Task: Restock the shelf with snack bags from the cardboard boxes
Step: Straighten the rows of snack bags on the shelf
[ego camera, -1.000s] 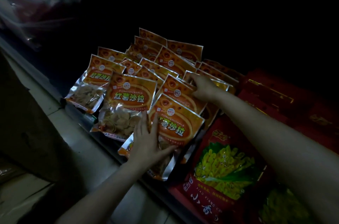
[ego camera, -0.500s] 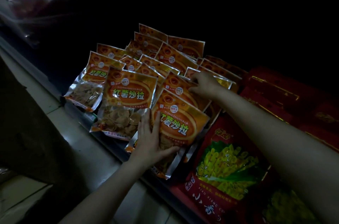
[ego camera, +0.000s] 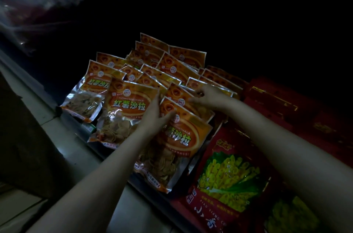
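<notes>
Along the shelf's (ego camera: 76, 127) front edge, your left hand (ego camera: 152, 118) lies with straight fingers pressed flat against the upper left of the nearest orange snack bag (ego camera: 177, 143), thumb spread, grasping nothing. Your right hand (ego camera: 208, 95) reaches over the bag behind it (ego camera: 183, 97), fingers curled at the top edge of a further bag; whether it pinches that edge you cannot tell, too dim. Step in hand looks like straightening and fanning bags already placed, not fetching new ones; no cardboard box clearly in view, a dark brownish mass at the left edge may be one. Next move likely needs you to slide the front bag square with its neighbour (ego camera: 126, 110) and keep the overlap even. Bags are flat glossy foil pouches, orange print, silver sealed borders, clear lower windows showing thin round chips; slippery, crinkly, easy to skid. Red bag with yellow print (ego camera: 229, 171) sits just right, touching the row, same slick film.
</notes>
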